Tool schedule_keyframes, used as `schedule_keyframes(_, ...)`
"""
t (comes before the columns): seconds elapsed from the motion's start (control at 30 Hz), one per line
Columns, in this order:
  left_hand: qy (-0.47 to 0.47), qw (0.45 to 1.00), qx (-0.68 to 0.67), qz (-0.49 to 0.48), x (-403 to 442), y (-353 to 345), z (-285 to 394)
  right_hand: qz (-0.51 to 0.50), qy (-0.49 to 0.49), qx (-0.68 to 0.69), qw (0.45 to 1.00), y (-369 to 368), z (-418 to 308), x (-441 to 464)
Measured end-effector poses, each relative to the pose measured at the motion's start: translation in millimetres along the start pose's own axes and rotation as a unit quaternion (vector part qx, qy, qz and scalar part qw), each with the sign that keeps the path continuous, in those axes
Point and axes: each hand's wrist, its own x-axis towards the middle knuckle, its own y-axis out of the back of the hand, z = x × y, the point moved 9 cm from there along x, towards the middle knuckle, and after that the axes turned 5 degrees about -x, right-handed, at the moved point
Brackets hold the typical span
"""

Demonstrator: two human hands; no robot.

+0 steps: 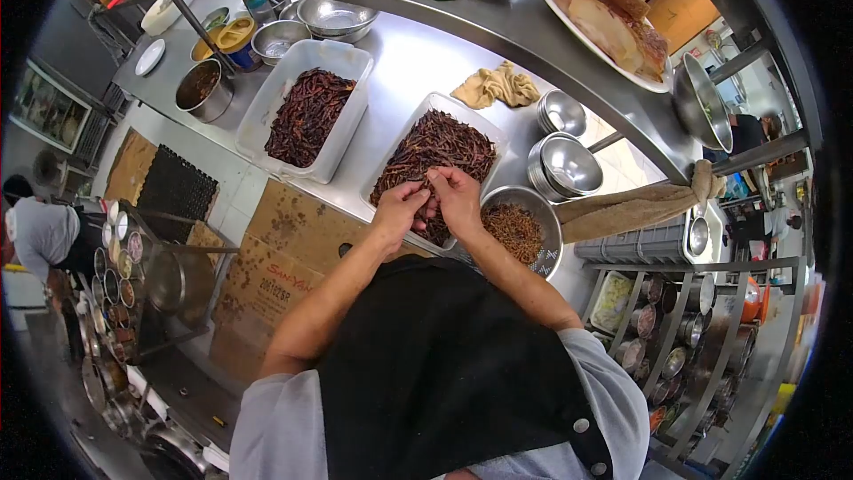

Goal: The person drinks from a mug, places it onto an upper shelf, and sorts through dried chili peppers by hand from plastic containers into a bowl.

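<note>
Both hands meet over the near half of a white plastic tub [502, 129] filled with dark dried red chillies [449, 144]. My left hand [401, 211] is closed, its thumb and fingertips pinching a dried chilli that is mostly hidden. Beside it, my right hand [455, 200] pinches at the same chilli, fingers curled and nearly touching the left. Just right of the right wrist sits a metal colander [555, 236] holding small brown bits [512, 233], perhaps stems. To the left stands a second, larger plastic tub [362, 67] of dried chillies [311, 116].
A beige cloth [495, 85] and stacked steel bowls [569, 164] lie behind the tubs. A steel pot [204, 89] stands at the counter's left. Overhead runs a metal shelf [524, 22] carrying a bread platter [609, 22]. Another person [49, 236] works at far left.
</note>
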Motion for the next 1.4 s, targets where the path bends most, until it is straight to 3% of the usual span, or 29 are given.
schedule_keyframes(0.13, -0.03, 0.999, 0.011, 0.026, 11.5, 16.1, -9.9, -0.004, 0.04, -0.05, 0.998, 8.7, 14.2, 8.6)
schedule_keyframes(0.2, -0.042, 0.998, 0.003, 0.038, 9.9, 18.2, -4.7, -0.015, -0.019, -0.004, 1.0, 12.2, 26.1, 6.9)
schedule_keyframes(0.33, -0.053, 0.998, 0.028, 0.037, 6.4, 15.8, 1.3, -0.045, -0.03, -0.008, 0.999, 9.5, 25.4, 3.2)
schedule_keyframes(0.43, -0.071, 0.994, 0.085, 0.025, 5.2, 10.7, 6.7, -0.071, 0.03, -0.047, 0.996, 3.6, 19.7, 8.0)
schedule_keyframes(0.53, -0.091, 0.987, 0.132, 0.021, 6.0, 15.6, 14.5, -0.096, -0.042, -0.019, 0.994, 9.4, 21.5, 5.3)
schedule_keyframes(0.6, -0.098, 0.984, 0.148, 0.015, 7.9, 23.1, 20.7, -0.179, -0.197, 0.249, 0.931, -0.1, 25.0, -9.0)
schedule_keyframes(0.67, -0.064, 0.99, 0.122, -0.003, 9.3, 28.3, 17.2, -0.15, -0.199, 0.222, 0.943, 5.0, 28.2, -8.3)
schedule_keyframes(0.7, -0.063, 0.99, 0.123, -0.003, 9.2, 27.6, 16.1, -0.141, -0.154, 0.135, 0.969, 9.9, 30.8, -2.7)
schedule_keyframes(0.73, -0.154, 0.963, 0.219, 0.016, 4.9, 24.6, 30.7, -0.132, -0.108, 0.047, 0.984, 13.5, 29.8, 1.2)
schedule_keyframes(0.77, -0.242, 0.918, 0.312, 0.035, -3.5, 16.3, 45.8, -0.132, -0.108, 0.047, 0.984, 11.2, 29.2, 1.0)
schedule_keyframes(0.8, -0.243, 0.918, 0.312, 0.034, -4.8, 11.5, 46.5, -0.13, -0.094, 0.018, 0.987, 8.6, 25.9, 2.0)
schedule_keyframes(0.87, -0.356, 0.821, 0.441, 0.06, -21.4, -10.8, 62.6, -0.129, -0.08, -0.011, 0.988, 3.7, 19.0, 1.2)
schedule_keyframes(0.97, -0.388, 0.778, 0.488, 0.07, -27.6, -22.7, 62.9, -0.118, -0.079, -0.029, 0.989, 4.1, 15.5, 1.7)
schedule_keyframes(1.1, -0.416, 0.798, 0.435, 0.034, -24.6, -21.2, 61.9, -0.144, -0.166, 0.123, 0.968, 7.8, 34.4, -2.1)
schedule_keyframes(1.17, -0.338, 0.874, 0.348, 0.003, -16.9, -17.3, 54.0, -0.151, -0.188, 0.194, 0.951, 5.3, 38.4, -6.6)
schedule_keyframes(1.23, -0.289, 0.902, 0.321, 0.005, -9.3, -9.3, 44.8, -0.145, -0.204, 0.317, 0.915, 0.5, 42.8, -8.8)
schedule_keyframes(1.27, -0.24, 0.926, 0.293, 0.008, -3.1, -2.0, 37.0, -0.146, -0.204, 0.316, 0.915, 2.6, 41.1, -7.7)
schedule_keyframes(1.4, -0.195, 0.936, 0.295, -0.004, -2.5, 2.5, 30.4, -0.133, -0.144, 0.185, 0.963, 19.7, 34.0, 1.7)
